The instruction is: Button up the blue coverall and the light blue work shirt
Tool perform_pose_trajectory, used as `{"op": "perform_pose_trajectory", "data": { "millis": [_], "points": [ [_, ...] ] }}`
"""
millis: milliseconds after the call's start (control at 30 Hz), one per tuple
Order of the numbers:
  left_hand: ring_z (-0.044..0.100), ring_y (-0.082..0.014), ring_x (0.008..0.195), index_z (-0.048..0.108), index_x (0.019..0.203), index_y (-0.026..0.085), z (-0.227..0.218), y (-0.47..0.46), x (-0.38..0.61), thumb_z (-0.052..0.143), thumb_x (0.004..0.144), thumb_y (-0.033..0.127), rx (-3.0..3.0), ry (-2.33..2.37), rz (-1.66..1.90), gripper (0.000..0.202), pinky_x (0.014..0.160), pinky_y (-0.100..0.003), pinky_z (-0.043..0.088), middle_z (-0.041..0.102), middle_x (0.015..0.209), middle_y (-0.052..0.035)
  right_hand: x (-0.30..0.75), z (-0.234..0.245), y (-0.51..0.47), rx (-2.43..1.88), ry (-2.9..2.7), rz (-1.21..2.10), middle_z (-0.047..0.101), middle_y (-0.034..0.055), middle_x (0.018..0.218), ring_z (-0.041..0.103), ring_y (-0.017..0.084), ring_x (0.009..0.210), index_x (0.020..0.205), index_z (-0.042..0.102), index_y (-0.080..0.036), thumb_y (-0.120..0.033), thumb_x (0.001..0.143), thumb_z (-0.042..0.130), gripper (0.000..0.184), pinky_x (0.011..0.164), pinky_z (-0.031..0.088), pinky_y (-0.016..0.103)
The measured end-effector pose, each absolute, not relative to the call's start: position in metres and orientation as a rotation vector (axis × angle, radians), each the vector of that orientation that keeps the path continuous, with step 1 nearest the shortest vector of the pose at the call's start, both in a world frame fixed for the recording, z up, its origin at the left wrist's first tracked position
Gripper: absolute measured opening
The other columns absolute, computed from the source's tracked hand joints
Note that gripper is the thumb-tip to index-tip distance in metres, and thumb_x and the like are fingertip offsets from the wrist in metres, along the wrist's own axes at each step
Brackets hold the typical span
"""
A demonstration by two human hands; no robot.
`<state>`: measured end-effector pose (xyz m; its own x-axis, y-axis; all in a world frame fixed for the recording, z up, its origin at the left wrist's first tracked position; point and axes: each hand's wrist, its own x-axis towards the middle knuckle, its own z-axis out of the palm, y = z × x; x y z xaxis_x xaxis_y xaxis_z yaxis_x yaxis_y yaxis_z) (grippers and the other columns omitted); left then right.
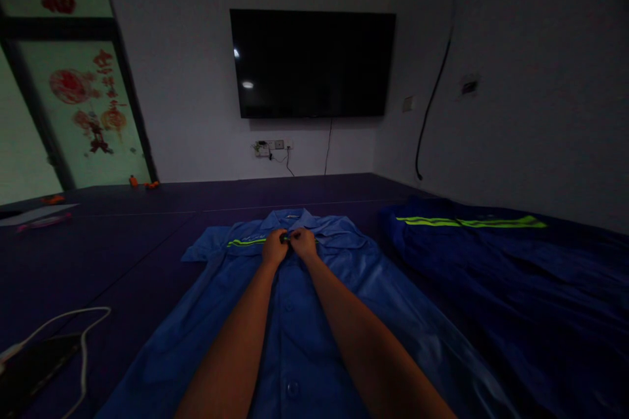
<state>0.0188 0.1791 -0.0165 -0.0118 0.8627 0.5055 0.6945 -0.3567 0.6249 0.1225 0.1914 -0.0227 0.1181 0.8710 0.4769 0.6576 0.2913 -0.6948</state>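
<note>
**A:** While both bare forearms stretch out over the blue shirt [403, 301], where do the hands end up?

**B:** At the top of its front opening, just under the collar [291, 216]. The left hand [275, 247] and the right hand [304, 243] touch each other there, knuckles up.

**A:** Fingers apart or closed?

**B:** Closed. Each hand has its fingertips pinched together on the shirt's edge, on its own side of the opening. Something small and dark sits between them, but the light is too dim to tell what it is.

**A:** And how does the shirt lie?

**B:** Flat on its back on the dark purple surface [147, 229], collar away from the person, one short sleeve spread out to the left. A yellow-green stripe [246, 242] crosses the chest beside the left hand. Lower down the front, a button [292, 387] shows between the forearms.

**A:** Anything next to it?

**B:** A darker blue garment [491, 275] lies just beside it on the right, with two yellow-green bands [472, 221] of its own. At the near left corner a white cable [73, 317] loops by a flat dark device [34, 363]. A black television [314, 62] hangs on the far wall.
</note>
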Motion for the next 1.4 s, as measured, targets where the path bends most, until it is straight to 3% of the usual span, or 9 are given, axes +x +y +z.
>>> {"op": "perform_pose_trajectory", "data": {
  "millis": [500,800,933,1167,1267,1400],
  "points": [
    [0.056,-0.0174,0.097,0.061,0.099,0.011,-0.0159,0.1786,0.0193,0.055,0.067,0.004,2.074,1.66,1.277,0.033,0.087,-0.028,0.04,0.062,0.103,-0.0114,0.124,-0.0245,0.1915,-1.394,-1.598,0.333,0.067,0.0037,0.076,0.061,0.013,0.072,0.072,0.066,-0.014,-0.004,0.062,0.047,0.024,0.067,0.045,0.02],
    [0.056,-0.0178,0.096,0.06,0.1,0.014,-0.0158,0.1774,0.0196,0.056,0.068,0.005,2.059,1.674,1.257,0.034,0.084,-0.028,0.041,0.063,0.103,-0.0092,0.1249,-0.0235,0.1892,-1.412,-1.621,0.32,0.066,0.004,0.077,0.06,0.013,0.074,0.073,0.065,-0.015,-0.005,0.063,0.047,0.023,0.069,0.044,0.02],
    [0.057,-0.0176,0.093,0.061,0.099,0.013,-0.0148,0.1772,0.0198,0.054,0.068,0.003,2.061,1.675,1.247,0.033,0.082,-0.027,0.041,0.063,0.101,-0.0097,0.1244,-0.0227,0.1887,-1.418,-1.647,0.309,0.065,0.0042,0.079,0.059,0.013,0.074,0.083,0.063,-0.015,-0.003,0.064,0.046,0.029,0.067,0.043,0.02],
    [0.058,-0.0164,0.084,0.062,0.092,0.013,-0.0153,0.1778,0.0195,0.052,0.068,0.003,2.071,1.672,1.21,0.028,0.075,-0.026,0.043,0.066,0.09,-0.0079,0.1278,-0.0198,0.1865,-1.366,-1.789,0.296,0.063,0.001,0.082,0.056,0.012,0.076,0.113,0.052,-0.021,0.0,0.062,0.048,0.055,0.068,0.041,0.019],
    [0.058,-0.016,0.085,0.062,0.093,0.013,-0.0157,0.1779,0.0194,0.051,0.068,0.003,2.083,1.663,1.21,0.029,0.077,-0.026,0.042,0.066,0.092,-0.0082,0.1296,-0.0177,0.1861,-1.343,-1.855,0.282,0.063,0.0018,0.088,0.056,0.013,0.082,0.114,0.053,-0.022,0.001,0.062,0.048,0.057,0.074,0.041,0.02],
    [0.059,-0.0159,0.085,0.064,0.09,0.014,-0.0162,0.1788,0.0195,0.05,0.068,0.003,2.101,1.652,1.199,0.029,0.077,-0.025,0.042,0.066,0.092,-0.0074,0.13,-0.0165,0.1872,-1.354,-1.895,0.251,0.064,0.0047,0.097,0.054,0.014,0.093,0.103,0.062,-0.018,0.001,0.065,0.044,0.046,0.083,0.039,0.021]
  ]
}}
